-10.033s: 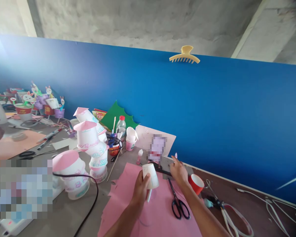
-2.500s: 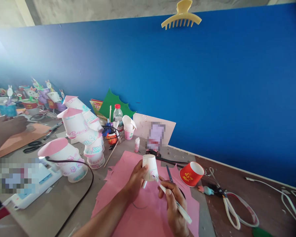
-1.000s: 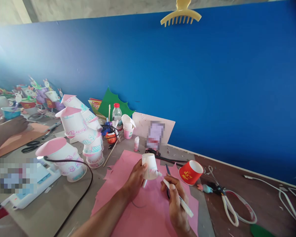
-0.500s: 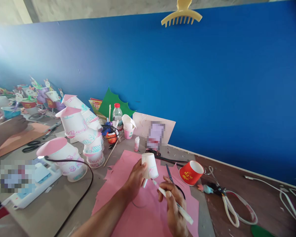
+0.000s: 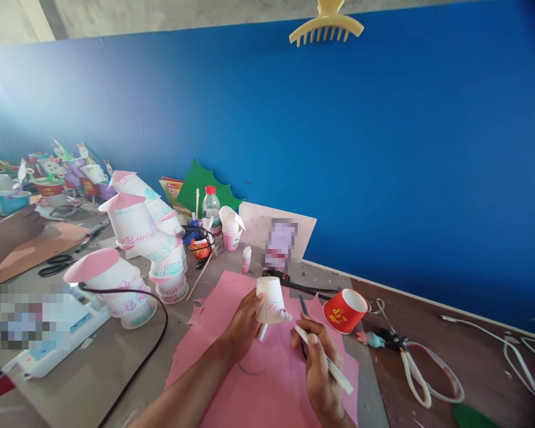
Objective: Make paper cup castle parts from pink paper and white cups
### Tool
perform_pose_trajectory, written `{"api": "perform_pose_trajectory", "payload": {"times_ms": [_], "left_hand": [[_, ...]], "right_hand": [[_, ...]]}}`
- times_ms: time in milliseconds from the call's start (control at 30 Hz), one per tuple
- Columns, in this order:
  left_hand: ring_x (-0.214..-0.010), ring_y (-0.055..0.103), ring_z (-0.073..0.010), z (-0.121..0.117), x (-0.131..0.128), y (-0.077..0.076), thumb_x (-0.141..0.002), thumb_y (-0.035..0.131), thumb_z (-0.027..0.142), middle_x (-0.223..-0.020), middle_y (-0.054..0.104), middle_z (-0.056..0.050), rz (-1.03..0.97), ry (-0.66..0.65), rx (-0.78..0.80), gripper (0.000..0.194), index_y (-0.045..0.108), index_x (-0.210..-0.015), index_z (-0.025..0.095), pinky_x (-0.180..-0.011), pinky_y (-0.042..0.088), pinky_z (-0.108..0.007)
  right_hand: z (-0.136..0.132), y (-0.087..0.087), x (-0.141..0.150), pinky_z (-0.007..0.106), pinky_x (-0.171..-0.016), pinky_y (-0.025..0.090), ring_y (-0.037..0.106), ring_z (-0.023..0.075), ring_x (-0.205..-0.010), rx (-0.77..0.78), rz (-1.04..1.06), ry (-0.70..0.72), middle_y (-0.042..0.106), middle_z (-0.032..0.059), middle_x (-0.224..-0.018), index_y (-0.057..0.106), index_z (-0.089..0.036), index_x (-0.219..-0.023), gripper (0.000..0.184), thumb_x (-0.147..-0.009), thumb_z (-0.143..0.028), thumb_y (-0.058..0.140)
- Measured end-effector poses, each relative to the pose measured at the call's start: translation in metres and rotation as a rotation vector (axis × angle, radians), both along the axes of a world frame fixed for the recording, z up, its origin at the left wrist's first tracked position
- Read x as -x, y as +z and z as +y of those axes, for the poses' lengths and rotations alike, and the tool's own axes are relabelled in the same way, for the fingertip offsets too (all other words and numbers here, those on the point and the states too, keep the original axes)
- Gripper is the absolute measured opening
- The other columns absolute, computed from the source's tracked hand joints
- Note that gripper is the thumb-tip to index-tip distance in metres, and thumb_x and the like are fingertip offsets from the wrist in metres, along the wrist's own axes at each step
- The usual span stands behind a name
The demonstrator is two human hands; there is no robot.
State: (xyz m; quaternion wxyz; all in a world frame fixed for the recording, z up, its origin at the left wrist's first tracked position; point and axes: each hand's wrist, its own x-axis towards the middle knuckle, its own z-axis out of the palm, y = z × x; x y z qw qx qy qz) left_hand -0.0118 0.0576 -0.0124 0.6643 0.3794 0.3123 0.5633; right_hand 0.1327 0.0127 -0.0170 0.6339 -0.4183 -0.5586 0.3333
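My left hand is closed around the side of an upside-down white paper cup, held above the pink paper. Pink strokes mark the cup's lower right part, near its rim. A small white stick-like piece shows below the cup by my left fingers; its kind is unclear. In my right hand is a white marker pen, its pinkish tip at the cup's rim. Partly behind my right hand lie dark-handled scissors on the pink paper.
Decorated paper cup towers stand at left, near a white power strip with a black cable. A red paper cup lies tilted at right, beside white-handled pliers. Another person's hand holds a blue cup at far left.
My right hand and the marker pen have shifted slightly right, taking the tip along the cup's rim to its right side. More pink strokes show there. My left hand still holds the cup.
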Motion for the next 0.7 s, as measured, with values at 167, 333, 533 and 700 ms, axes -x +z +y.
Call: {"api": "perform_pose_trajectory", "payload": {"times_ms": [167,333,533,700], "left_hand": [[-0.041,0.038,-0.0085,0.0003,0.0005,-0.0027,-0.086,0.049,0.049,-0.061,0.053,0.002,0.007,-0.008,-0.002,0.038,0.055,-0.097,0.014,-0.033,0.025,-0.02],[-0.041,0.039,-0.008,0.0003,0.0006,-0.0013,-0.084,0.052,0.051,-0.062,0.054,0.002,0.015,-0.002,0.016,0.037,0.054,-0.092,0.015,-0.034,0.025,-0.02],[-0.044,0.043,-0.0092,0.0,0.0011,0.0006,-0.081,0.054,0.052,-0.063,0.054,0.001,0.025,-0.007,0.023,0.04,0.056,-0.095,0.014,-0.034,0.026,-0.02],[-0.042,0.04,-0.0084,-0.0009,0.0015,-0.0001,-0.084,0.051,0.05,-0.062,0.053,0.002,0.026,-0.012,0.007,0.036,0.055,-0.092,0.015,-0.034,0.025,-0.019]], "right_hand": [[-0.0003,0.0013,-0.0002,0.034,-0.071,0.045,0.055,0.0146,-0.058,-0.005,0.007,0.008,0.055,-0.0039,-0.059,0.062,-0.022,-0.091,0.027,-0.092,-0.042,0.043],[-0.0007,0.0042,0.0008,0.037,-0.075,0.046,0.055,0.0147,-0.057,-0.004,0.002,-0.001,0.054,-0.004,-0.058,0.062,-0.021,-0.089,0.028,-0.092,-0.042,0.044],[0.0011,0.0044,-0.0001,0.03,-0.058,0.045,0.054,0.0158,-0.057,0.013,0.023,-0.012,0.053,-0.0021,-0.058,0.063,-0.02,-0.087,0.031,-0.091,-0.045,0.045],[0.0003,0.0041,0.0,0.033,-0.065,0.048,0.055,0.0157,-0.057,-0.015,0.022,-0.012,0.055,-0.0024,-0.058,0.063,-0.02,-0.09,0.031,-0.092,-0.044,0.044]]}}
